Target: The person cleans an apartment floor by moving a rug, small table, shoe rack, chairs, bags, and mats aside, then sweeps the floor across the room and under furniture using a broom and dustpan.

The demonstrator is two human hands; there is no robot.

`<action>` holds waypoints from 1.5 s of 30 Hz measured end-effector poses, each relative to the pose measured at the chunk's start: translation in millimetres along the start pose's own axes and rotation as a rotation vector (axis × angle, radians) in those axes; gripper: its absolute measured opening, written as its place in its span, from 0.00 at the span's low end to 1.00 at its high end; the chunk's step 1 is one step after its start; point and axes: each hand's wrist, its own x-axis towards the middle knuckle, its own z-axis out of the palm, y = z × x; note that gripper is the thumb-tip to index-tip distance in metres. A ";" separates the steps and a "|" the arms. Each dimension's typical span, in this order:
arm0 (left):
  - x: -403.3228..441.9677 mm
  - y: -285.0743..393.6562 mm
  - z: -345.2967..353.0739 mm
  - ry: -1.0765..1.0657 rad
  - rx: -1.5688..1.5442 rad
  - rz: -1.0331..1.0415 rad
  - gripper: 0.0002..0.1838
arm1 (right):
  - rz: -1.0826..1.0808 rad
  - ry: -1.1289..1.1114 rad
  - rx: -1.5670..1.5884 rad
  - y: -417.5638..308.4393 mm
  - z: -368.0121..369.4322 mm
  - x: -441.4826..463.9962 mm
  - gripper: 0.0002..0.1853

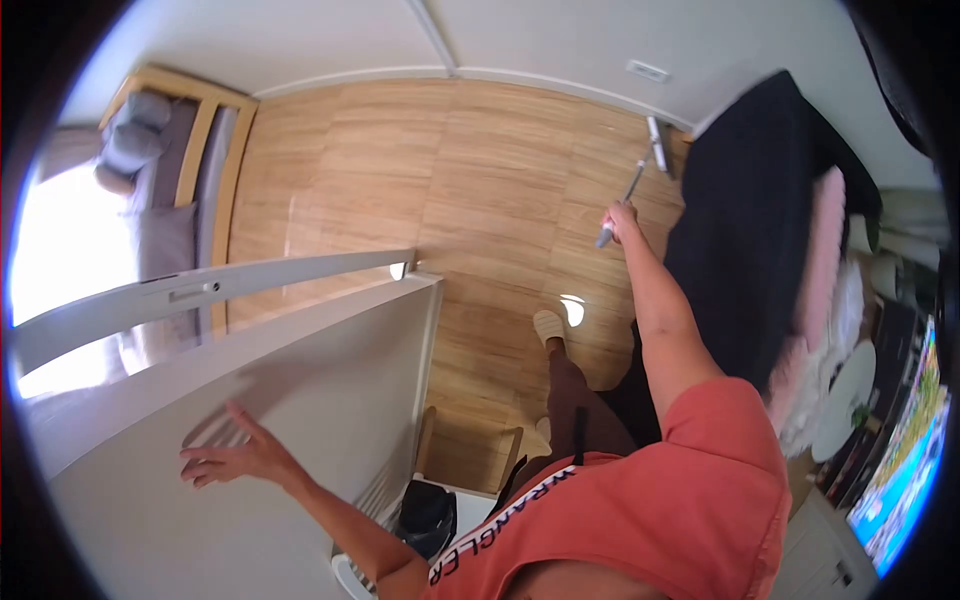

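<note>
One grey-and-white flat mop [635,182]
At two o'clock our right hand [622,220] clasps it; at eight, our left hand [245,458] spreads.

Right hand [622,222]: bare; short coral-red sleeve [722,425] well up arm from it. Left hand [235,462]: bare. Between hands: black-and-white chest band [512,518], marked WRANGLER; dark brown trousers [592,418]. Nearer right hand: cream slipper [546,325].
</note>
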 end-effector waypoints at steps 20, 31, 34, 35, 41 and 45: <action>34.4 17.6 38.6 0.067 -0.205 0.014 0.50 | 0.007 -0.595 -0.710 -3.3 220.4 -171.6 0.31; 155.7 73.3 120.7 0.209 -0.426 -0.196 0.48 | -0.197 -0.765 -1.076 -43.2 431.9 -136.6 0.30; 175.0 62.6 136.5 0.218 -0.261 -0.329 0.49 | -0.324 -0.918 -1.165 -60.9 497.9 -146.9 0.32; 176.8 54.5 139.9 0.192 -0.006 -0.381 0.50 | -0.350 -1.008 -1.202 -57.4 521.8 -150.2 0.32; 160.3 8.1 165.2 0.175 0.450 -0.550 0.46 | -0.488 -1.320 -1.532 -12.4 649.3 -182.5 0.28; 141.7 37.8 190.2 0.227 0.465 -0.687 0.37 | -0.540 -1.514 -1.769 13.7 692.5 -191.5 0.28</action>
